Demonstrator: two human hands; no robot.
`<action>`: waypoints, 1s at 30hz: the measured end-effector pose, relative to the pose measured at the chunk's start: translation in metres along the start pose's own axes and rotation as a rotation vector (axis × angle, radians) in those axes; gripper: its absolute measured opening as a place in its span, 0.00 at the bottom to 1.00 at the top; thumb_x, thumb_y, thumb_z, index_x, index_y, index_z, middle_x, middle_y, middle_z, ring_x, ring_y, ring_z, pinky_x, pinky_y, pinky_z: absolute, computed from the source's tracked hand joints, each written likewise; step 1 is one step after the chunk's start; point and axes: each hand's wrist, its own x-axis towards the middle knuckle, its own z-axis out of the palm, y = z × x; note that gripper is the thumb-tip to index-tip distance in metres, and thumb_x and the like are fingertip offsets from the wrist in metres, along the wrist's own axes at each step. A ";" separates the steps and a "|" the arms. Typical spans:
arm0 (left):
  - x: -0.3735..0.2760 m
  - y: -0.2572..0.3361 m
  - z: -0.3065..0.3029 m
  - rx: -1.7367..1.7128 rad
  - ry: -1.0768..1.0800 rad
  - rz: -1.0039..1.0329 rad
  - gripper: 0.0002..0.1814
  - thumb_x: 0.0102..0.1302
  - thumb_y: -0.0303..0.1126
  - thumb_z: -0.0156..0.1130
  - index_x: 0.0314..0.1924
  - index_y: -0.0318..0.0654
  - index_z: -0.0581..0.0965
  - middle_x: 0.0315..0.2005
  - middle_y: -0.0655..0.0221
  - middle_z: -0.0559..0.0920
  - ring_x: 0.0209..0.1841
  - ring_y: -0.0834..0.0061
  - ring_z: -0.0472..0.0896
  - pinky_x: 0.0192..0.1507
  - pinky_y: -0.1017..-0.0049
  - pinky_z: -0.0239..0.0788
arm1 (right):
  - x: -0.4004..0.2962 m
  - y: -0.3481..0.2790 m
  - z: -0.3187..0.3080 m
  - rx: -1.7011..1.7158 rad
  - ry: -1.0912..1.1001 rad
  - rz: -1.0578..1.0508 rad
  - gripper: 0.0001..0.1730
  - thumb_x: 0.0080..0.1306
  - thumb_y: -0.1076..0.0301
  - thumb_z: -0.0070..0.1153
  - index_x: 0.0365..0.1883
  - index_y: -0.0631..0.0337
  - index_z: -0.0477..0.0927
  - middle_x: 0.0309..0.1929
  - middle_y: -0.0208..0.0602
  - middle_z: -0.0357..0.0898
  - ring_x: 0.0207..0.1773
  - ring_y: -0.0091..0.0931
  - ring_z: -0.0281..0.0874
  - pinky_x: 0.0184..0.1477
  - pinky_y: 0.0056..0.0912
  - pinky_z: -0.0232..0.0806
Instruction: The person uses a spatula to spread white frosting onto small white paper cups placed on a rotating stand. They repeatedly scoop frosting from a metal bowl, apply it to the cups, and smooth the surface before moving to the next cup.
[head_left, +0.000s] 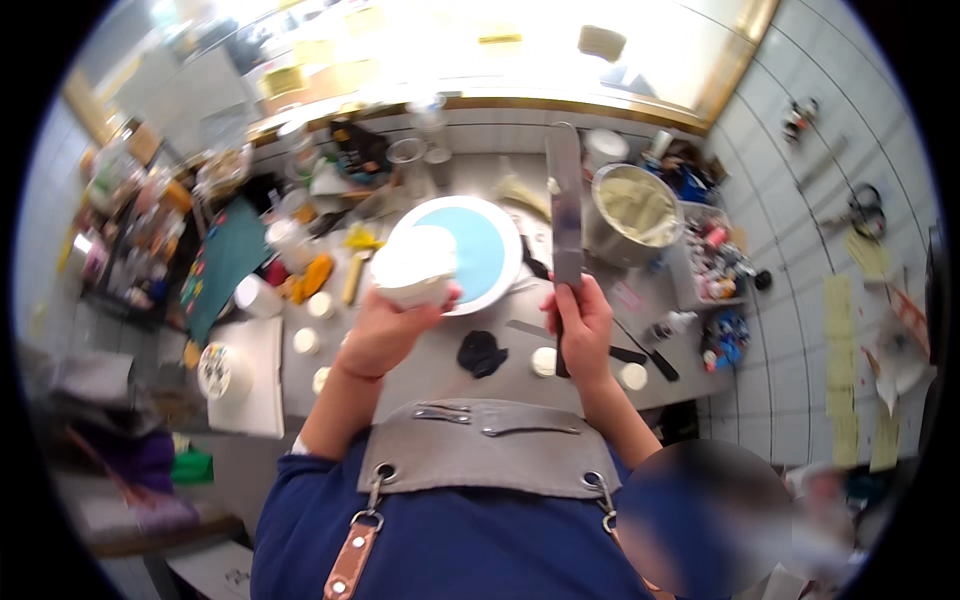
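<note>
My left hand (394, 330) holds a small round cake (415, 262) coated in white cream, gripping it from below and the side. The cake is raised in front of a white cake turntable (480, 240) with a pale blue top and hides part of it. In my right hand (585, 326) is the black handle of a long metal icing spatula (565, 202). Its blade points away from me, and a dab of cream clings to its left edge. To the right of the blade stands a metal bowl (622, 251) of pale cream.
Small pale round pieces (320, 305) lie around the grey worktop (427, 375), with a crumpled black item (481, 354) near the middle. A decorated white cake (225, 371) sits on a white board (264, 375). At right is a bin of small bottles (712, 255).
</note>
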 end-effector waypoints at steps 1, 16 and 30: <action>-0.001 0.001 0.004 -0.026 0.034 0.011 0.25 0.58 0.20 0.64 0.56 0.31 0.72 0.44 0.63 0.81 0.47 0.71 0.80 0.51 0.71 0.73 | 0.009 0.008 -0.011 -0.039 0.047 0.000 0.08 0.74 0.70 0.46 0.48 0.63 0.73 0.26 0.30 0.76 0.22 0.15 0.67 0.25 0.20 0.61; 0.015 -0.001 0.008 -0.124 -0.127 -0.046 0.30 0.64 0.30 0.65 0.63 0.31 0.65 0.51 0.61 0.79 0.54 0.66 0.79 0.52 0.70 0.75 | 0.029 0.123 -0.157 -1.333 0.404 0.099 0.17 0.69 0.71 0.39 0.55 0.49 0.71 0.47 0.44 0.77 0.49 0.47 0.76 0.46 0.51 0.69; 0.029 -0.019 0.000 -0.704 -0.554 -0.046 0.49 0.59 0.42 0.70 0.71 0.35 0.51 0.65 0.45 0.62 0.64 0.57 0.69 0.49 0.70 0.78 | -0.023 -0.050 0.006 -0.047 -0.283 0.089 0.09 0.75 0.69 0.44 0.49 0.62 0.72 0.27 0.32 0.80 0.23 0.15 0.73 0.23 0.17 0.62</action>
